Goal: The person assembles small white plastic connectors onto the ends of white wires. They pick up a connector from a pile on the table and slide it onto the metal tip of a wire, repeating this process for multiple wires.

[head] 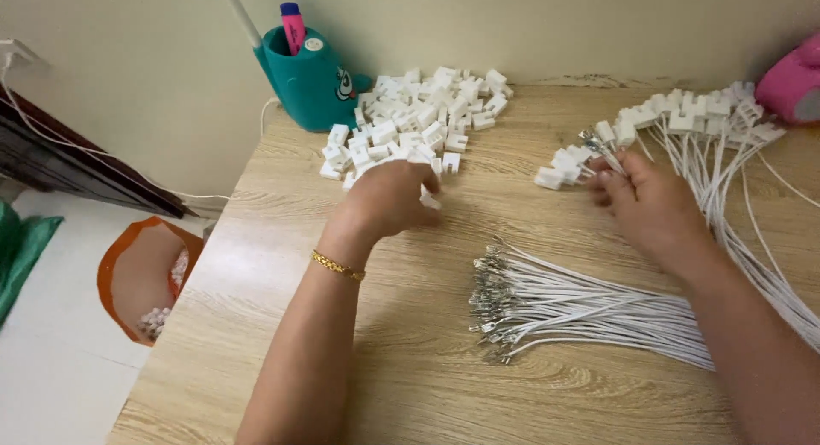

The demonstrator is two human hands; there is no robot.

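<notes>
My left hand rests palm down at the near edge of a pile of small white plastic connector housings, its fingers closed over one white housing. My right hand pinches the metal-tipped end of a white wire beside a spread of wires that carry white housings. A loose bundle of white wires with bare metal terminals lies on the wooden table between my forearms. A gold bracelet sits on my left wrist.
A teal pen holder with a pink marker stands at the back left against the wall. A pink object sits at the far right edge. On the floor left of the table lies an orange bag holding white pieces.
</notes>
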